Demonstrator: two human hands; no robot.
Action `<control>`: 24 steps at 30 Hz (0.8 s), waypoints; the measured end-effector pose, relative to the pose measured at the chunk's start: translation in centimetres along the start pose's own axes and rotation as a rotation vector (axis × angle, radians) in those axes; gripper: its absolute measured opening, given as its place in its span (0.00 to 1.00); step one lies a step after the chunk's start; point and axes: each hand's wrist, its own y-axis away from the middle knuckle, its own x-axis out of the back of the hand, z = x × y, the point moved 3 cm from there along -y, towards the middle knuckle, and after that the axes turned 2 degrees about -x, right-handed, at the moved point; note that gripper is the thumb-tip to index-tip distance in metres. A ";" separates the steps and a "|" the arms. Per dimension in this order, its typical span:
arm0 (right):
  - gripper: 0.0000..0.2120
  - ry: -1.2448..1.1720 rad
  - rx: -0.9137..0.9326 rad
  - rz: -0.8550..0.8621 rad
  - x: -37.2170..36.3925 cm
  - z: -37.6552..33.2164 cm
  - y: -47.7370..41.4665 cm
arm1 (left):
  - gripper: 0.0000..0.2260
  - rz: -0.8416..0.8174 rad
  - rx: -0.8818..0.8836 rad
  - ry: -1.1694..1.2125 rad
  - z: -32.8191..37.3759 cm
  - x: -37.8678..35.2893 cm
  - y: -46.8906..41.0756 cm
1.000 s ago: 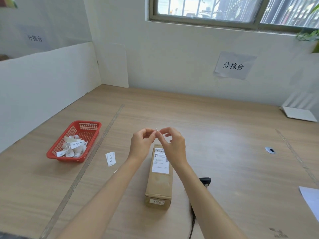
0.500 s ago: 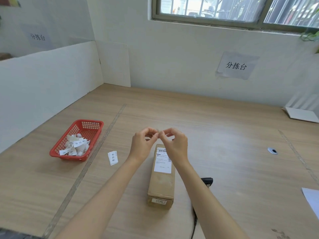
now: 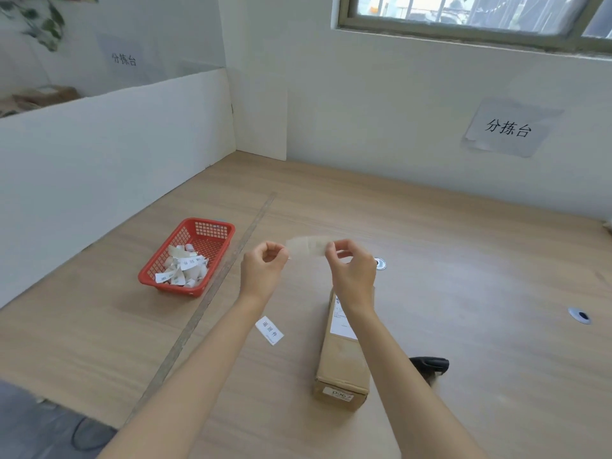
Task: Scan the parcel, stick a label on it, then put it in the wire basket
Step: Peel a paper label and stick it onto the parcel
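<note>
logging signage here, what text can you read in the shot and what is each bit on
"分拣台": paper sign on the right wall
"分拣台": sign behind the left partition
"退回件": loose label on the table
Near-end sticker on the parcel: a code, too blurred
Shipping label on the parcel: too small
Slips in the red basket: too small

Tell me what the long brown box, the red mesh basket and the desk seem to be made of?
The long brown box looks like matte corrugated cardboard: dull tan faces, folded end flap, paper labels stuck on. The red mesh basket looks like moulded plastic: uniform colour, slight sheen, regular grid holes. The desk shows pale wood grain, likely a smooth laminate or veneer; which one cannot be told.
</note>
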 end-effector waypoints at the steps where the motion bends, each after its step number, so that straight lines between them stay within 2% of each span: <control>1: 0.06 0.002 0.001 -0.007 -1.0 -0.1 -0.1 | 0.04 0.020 0.013 0.000 -0.5 0.9 -0.6; 12: 0.07 0.013 -0.003 -0.144 -13.9 -0.9 -1.5 | 0.03 0.256 0.161 -0.103 -6.9 13.4 -7.6; 17: 0.06 0.018 -0.035 -0.185 -19.3 -0.5 -2.2 | 0.08 0.338 0.212 -0.140 -10.1 17.4 -10.3; 22: 0.07 0.019 -0.106 -0.184 -22.2 1.0 -3.2 | 0.02 0.405 0.329 -0.220 -14.1 20.5 -12.2; 24: 0.06 0.033 -0.115 -0.191 -23.1 1.6 -3.5 | 0.03 0.400 0.360 -0.266 -15.6 21.2 -12.9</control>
